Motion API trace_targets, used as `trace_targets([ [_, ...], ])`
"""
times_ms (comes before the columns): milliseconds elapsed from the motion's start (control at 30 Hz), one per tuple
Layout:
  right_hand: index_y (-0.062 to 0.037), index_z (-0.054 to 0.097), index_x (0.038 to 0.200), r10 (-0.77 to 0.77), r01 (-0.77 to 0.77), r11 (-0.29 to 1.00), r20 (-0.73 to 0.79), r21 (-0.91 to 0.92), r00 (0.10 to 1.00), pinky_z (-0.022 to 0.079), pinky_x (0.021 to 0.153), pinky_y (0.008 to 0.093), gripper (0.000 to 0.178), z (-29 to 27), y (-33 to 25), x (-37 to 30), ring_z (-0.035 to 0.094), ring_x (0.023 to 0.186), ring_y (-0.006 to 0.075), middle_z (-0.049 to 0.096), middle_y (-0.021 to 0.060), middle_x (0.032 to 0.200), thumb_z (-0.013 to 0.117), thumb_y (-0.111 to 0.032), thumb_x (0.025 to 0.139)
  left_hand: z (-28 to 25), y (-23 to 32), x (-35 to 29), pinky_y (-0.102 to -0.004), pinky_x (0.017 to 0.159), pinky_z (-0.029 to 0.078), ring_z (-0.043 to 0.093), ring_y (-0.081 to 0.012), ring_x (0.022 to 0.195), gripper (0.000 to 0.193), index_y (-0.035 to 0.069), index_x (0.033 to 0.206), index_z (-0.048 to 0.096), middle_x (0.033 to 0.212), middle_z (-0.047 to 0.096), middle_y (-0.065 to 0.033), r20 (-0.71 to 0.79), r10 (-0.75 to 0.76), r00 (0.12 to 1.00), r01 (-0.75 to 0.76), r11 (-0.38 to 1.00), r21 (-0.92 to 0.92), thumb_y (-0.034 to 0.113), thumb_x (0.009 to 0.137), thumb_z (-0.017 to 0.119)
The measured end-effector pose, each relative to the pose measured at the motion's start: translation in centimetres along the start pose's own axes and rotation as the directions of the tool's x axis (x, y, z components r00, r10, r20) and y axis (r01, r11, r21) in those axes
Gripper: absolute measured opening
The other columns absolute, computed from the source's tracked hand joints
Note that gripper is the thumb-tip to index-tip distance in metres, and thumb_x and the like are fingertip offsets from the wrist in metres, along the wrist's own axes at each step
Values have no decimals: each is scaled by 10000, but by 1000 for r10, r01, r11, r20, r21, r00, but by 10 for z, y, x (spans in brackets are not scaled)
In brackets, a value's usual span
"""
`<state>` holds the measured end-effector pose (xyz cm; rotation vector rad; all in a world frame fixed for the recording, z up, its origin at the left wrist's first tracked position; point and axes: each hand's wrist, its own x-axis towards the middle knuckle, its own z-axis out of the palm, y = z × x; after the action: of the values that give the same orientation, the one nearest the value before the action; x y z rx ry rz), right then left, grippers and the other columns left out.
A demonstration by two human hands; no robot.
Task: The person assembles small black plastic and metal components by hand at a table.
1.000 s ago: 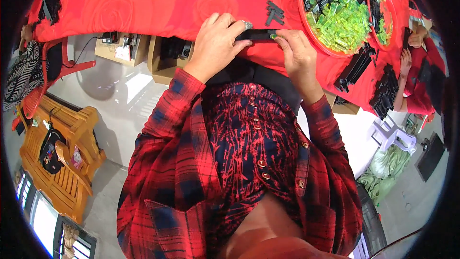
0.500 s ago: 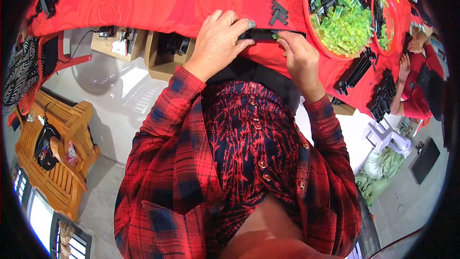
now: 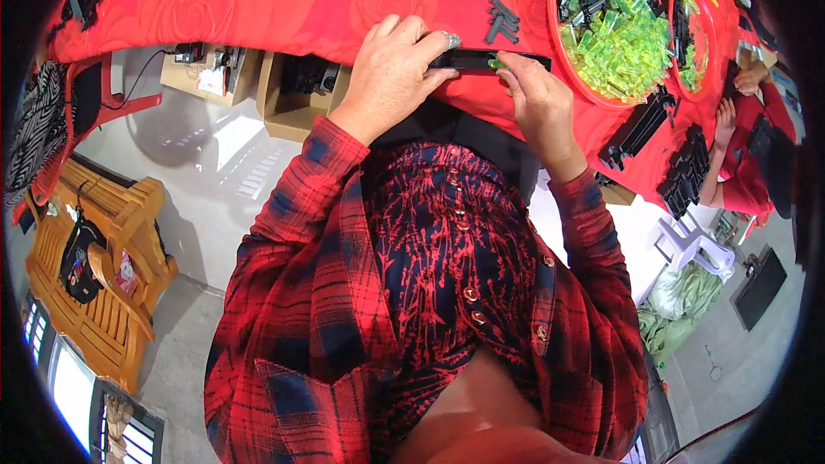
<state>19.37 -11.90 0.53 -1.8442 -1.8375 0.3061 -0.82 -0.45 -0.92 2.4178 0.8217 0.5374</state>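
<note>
Over the near edge of the red tablecloth, my left hand (image 3: 388,79) is closed around the left end of a long, narrow black plastic part (image 3: 477,60). My right hand (image 3: 545,107) pinches at the part's middle. A small green plastic piece (image 3: 494,64) shows at its fingertips, against the black part. The right end of the part sticks out beyond my right fingers. Just beyond my hands lie several small black pieces (image 3: 502,22). To the right, a red basin (image 3: 557,56) holds a heap of clear yellow-green pieces (image 3: 620,43) and some black ones.
A second red container (image 3: 706,60) with green and black pieces stands farther right. Bundles of long black parts (image 3: 636,133) lie near the table edge. At the far right is another person's hand (image 3: 724,125). A cardboard box (image 3: 292,119) is below the table, left.
Both hands keep nearly the same place on the black part. The whole view has shifted very slightly; nothing was let go or picked up.
</note>
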Motion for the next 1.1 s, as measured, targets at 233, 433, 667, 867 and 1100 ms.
trace_targets([
  [233,-32,663,1014,55,-55,998,11,26,998,550,680,376,201,4,2,-3,686,809,280,691,117,943,697,-52,817,0,2,0,-401,764,443,521,-291,832,329,82,944,644,849,524,-83,-42,12,999,-14,1000,-25,261,715,799],
  [433,-40,669,986,14,-15,1000,26,9,1000,554,667,362,167,0,0,0,684,800,266,690,97,946,686,-53,820,1,1,0,-404,766,443,521,-295,837,329,81,936,640,856,525,-84,-45,11,999,-13,999,-31,269,717,799],
  [667,-49,671,1000,10,-10,1000,31,2,999,557,668,355,192,-1,0,0,688,804,257,691,92,949,691,-55,809,0,1,0,-410,765,444,523,-301,843,330,79,939,639,858,526,-88,-35,10,999,-11,1000,-28,267,720,797],
  [867,-37,665,1005,-45,45,999,61,-11,997,560,681,364,193,-2,3,2,693,818,273,697,108,948,671,-50,813,0,1,-1,-412,754,445,524,-302,846,329,81,937,633,860,523,-88,-46,14,999,-15,1000,-11,260,714,797],
  [1100,-27,652,1024,-67,71,997,89,-40,994,561,687,371,204,-1,3,2,698,820,284,700,133,940,645,-56,822,4,0,-1,-397,758,449,538,-272,880,341,141,991,653,861,527,-55,-29,0,1000,0,1000,13,268,712,805],
])
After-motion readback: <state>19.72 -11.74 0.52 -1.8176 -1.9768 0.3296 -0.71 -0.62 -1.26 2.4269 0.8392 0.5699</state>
